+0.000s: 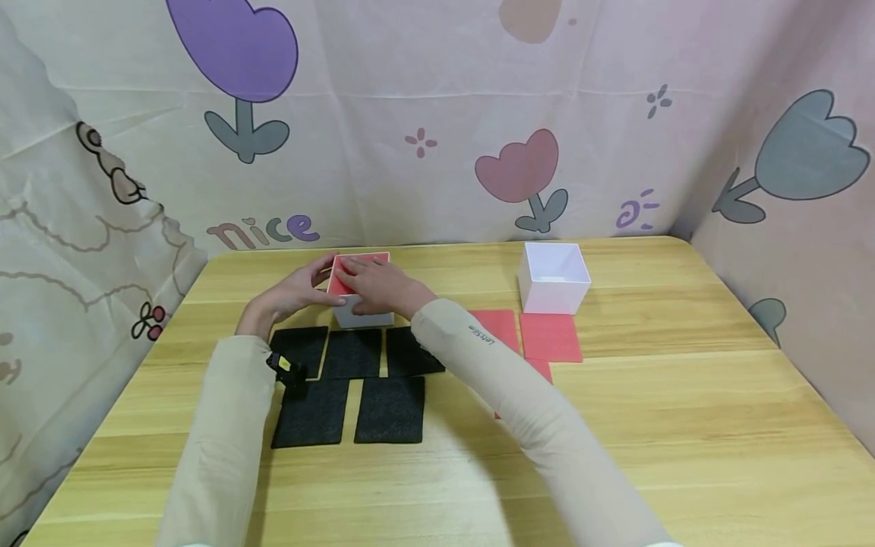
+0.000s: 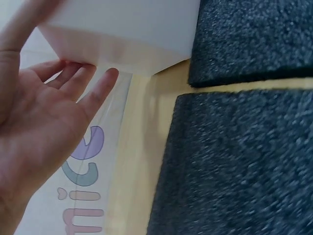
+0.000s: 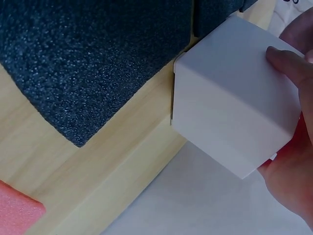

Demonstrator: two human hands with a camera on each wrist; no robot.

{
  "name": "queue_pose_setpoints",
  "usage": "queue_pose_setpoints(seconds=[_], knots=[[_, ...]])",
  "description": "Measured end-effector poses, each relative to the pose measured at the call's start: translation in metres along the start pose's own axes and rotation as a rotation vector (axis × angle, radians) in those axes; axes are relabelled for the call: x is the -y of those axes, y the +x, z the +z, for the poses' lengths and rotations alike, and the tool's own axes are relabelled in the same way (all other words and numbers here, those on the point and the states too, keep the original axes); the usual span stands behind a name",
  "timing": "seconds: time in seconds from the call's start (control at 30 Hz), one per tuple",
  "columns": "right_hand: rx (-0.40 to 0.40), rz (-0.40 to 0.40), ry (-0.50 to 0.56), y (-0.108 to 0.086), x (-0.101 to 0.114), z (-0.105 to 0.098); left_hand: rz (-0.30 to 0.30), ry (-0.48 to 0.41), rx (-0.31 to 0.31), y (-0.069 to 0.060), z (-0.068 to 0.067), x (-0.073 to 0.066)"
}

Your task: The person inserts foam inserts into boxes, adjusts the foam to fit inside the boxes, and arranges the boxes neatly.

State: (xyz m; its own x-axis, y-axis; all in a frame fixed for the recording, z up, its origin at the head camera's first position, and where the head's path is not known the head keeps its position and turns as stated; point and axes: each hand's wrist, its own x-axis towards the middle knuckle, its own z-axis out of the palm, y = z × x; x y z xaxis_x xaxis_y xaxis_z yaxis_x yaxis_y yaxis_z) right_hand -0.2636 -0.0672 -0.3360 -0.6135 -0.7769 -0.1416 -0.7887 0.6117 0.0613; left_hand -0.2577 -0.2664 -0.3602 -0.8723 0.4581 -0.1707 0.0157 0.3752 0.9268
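Observation:
A white open-topped box [image 1: 372, 317] stands at the back left of the table, with a red foam sheet [image 1: 375, 257] in its opening. My left hand [image 1: 294, 295] holds the box at its left side, thumb at the front and fingers farther back. In the left wrist view its fingertips touch the white wall. My right hand [image 1: 384, 286] reaches over the opening and presses its fingers on the red sheet. Its thumb [image 3: 286, 61] rests on the outside of the box in the right wrist view. The sheet under the fingers is partly hidden.
Several black foam squares [image 1: 352, 353] lie in two rows in front of the box. To the right are red foam squares [image 1: 550, 338], partly covered by my right sleeve. Behind them stands a second white box [image 1: 554, 296]. A printed cloth [image 1: 396, 182] hangs along the table's back edge.

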Motion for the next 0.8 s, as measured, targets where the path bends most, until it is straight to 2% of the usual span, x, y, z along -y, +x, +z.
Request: queue_pose_setpoints(seconds=[0.2, 0.47, 0.63, 0.8], knots=[[0.002, -0.005, 0.012, 0.001, -0.001, 0.000, 0.025, -0.062, -0.021, 0.000, 0.002, 0.007], [0.002, -0.007, 0.017, -0.001, -0.002, 0.000, 0.067, -0.106, -0.006, 0.003, 0.006, 0.014], [-0.022, -0.047, 0.008, -0.007, 0.000, -0.002, 0.054, -0.144, -0.005, 0.002, 0.007, 0.014], [-0.039, -0.099, 0.002, -0.021, 0.000, -0.008, 0.044, -0.177, -0.011, 0.001, 0.008, 0.013]])
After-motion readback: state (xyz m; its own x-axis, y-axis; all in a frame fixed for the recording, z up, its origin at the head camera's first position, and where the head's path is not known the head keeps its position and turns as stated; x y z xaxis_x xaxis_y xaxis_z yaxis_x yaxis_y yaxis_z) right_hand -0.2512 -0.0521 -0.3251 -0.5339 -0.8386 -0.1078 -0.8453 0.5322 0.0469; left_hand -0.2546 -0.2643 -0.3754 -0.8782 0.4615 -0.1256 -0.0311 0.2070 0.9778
